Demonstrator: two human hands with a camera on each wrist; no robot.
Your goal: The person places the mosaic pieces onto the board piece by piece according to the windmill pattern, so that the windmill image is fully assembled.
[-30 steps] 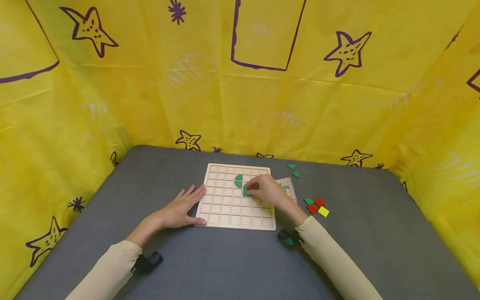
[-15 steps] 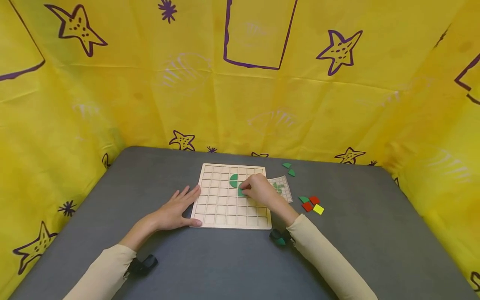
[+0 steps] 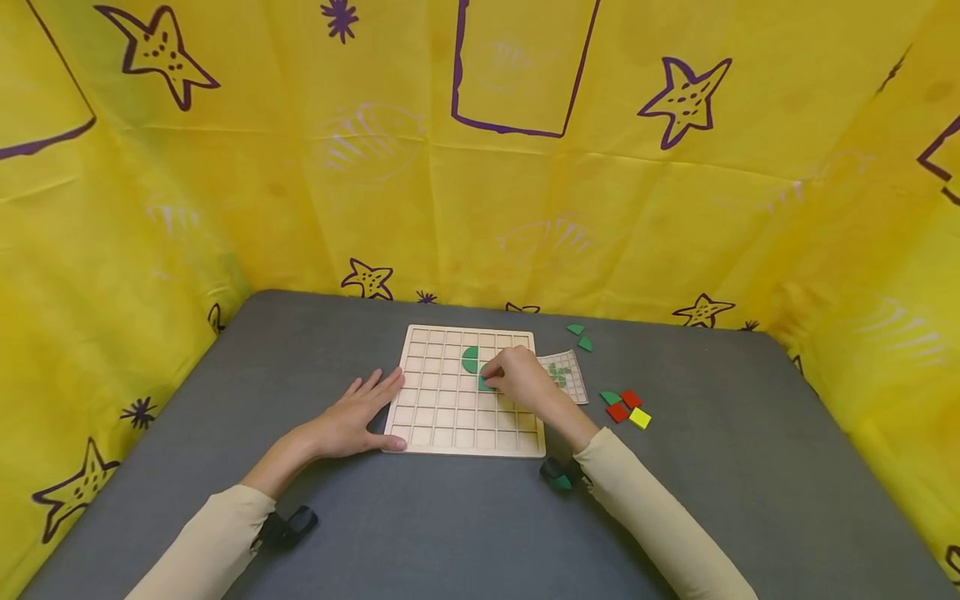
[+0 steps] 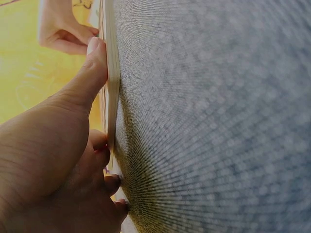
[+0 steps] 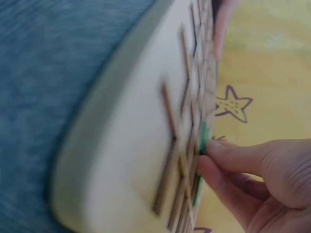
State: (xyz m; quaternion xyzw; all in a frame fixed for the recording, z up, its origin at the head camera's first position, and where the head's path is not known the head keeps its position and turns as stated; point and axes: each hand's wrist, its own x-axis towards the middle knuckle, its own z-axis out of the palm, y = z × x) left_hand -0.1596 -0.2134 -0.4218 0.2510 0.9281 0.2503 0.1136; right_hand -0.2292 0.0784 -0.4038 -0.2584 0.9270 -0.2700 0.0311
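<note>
In the head view a pale wooden grid board lies on the dark grey table. My left hand rests at its left edge, fingers spread and thumb on the near corner. The left wrist view shows that thumb along the board's side. My right hand reaches over the board, thumb and forefinger pinching a small green tile in a grid square. Two green quarter-circle tiles form a half circle just to its upper left. In the right wrist view the fingertips meet at the green tile.
A small pattern card with a green design lies right of the board, partly behind my right hand. Green tiles, red tiles and a yellow tile lie farther right. Another green tile sits under my right wrist. Yellow cloth surrounds the table.
The head view has shifted slightly, so the board and tiles appear a little farther left. My right hand stays at the same green tile; my left hand keeps its place on the board edge.
</note>
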